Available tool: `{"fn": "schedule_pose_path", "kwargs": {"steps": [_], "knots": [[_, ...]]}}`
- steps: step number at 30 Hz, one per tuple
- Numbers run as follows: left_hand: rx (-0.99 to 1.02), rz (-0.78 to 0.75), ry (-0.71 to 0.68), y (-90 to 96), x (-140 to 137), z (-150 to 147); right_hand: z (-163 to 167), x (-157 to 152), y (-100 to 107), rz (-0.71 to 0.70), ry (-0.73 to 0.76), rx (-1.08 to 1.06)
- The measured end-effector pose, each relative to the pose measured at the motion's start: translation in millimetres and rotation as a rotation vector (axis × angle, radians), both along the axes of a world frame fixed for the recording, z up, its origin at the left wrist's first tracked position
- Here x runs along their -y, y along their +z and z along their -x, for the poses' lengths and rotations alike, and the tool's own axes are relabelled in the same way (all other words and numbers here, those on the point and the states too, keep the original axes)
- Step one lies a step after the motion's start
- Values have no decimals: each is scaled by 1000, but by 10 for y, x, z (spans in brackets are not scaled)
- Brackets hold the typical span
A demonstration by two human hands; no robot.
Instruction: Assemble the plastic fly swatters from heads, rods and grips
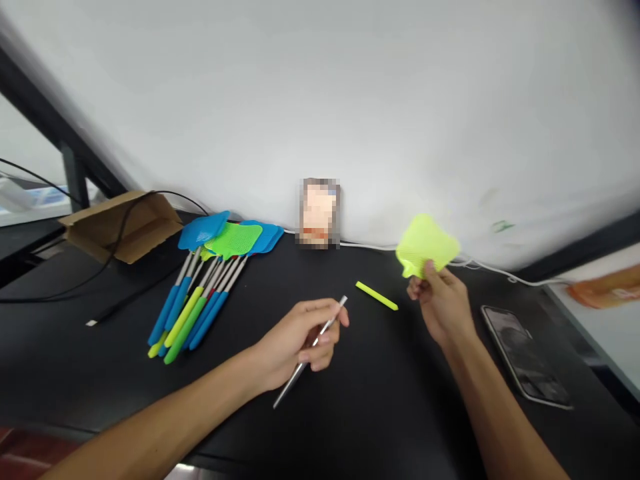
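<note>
My left hand is closed round a thin silver metal rod, which slants up to the right above the black table. In my right hand is a yellow fly swatter head, pinched near its lower edge between thumb and fingers. Between the two hands a yellow handle sleeve lies on the table, touched by neither. The rod and the swatter head are apart from each other.
Several fly swatters with blue, green and yellow parts lie piled at the left. Behind them stands an open cardboard box with a black cable across it. A phone lies at the right. A white cable runs along the wall.
</note>
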State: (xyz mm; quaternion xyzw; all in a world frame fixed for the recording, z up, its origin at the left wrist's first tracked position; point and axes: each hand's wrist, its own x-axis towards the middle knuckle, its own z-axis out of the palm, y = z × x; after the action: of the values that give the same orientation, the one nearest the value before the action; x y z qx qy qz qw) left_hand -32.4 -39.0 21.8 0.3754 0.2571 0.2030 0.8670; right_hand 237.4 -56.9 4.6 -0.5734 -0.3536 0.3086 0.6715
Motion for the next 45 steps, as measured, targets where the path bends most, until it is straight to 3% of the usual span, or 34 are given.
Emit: {"fn": "schedule_pose_path", "kwargs": {"steps": [5, 12, 15, 18, 22, 29, 35, 41, 45], "knots": [[-43, -15, 248, -8, -87, -27, -96, -2, -182, 269, 55, 283], [-67, -58, 432, -6, -198, -28, -90, 3, -149, 473, -33, 783], [-189, -262, 400, -48, -222, -41, -16, 30, -129, 527, -83, 934], [-407, -628, 362, -99, -262, -28, 76, 70, -96, 562, -101, 1045], [-739, -1134, 360, -159, -342, 11, 173, 103, -42, 558, -77, 1145], [-1021, -1458, 210, -268, -413, 37, 319, 138, -52, 333, 99, 1325], [-1046, -1501, 167, -294, -403, 50, 388, 148, -119, 303, 166, 1384], [-1146, -1502, 99, -211, -408, 77, 323, 137, -125, 335, 125, 1389], [-1166, -1519, 51, -195, -425, 103, 325, 137, -161, 273, 213, 1429]]}}
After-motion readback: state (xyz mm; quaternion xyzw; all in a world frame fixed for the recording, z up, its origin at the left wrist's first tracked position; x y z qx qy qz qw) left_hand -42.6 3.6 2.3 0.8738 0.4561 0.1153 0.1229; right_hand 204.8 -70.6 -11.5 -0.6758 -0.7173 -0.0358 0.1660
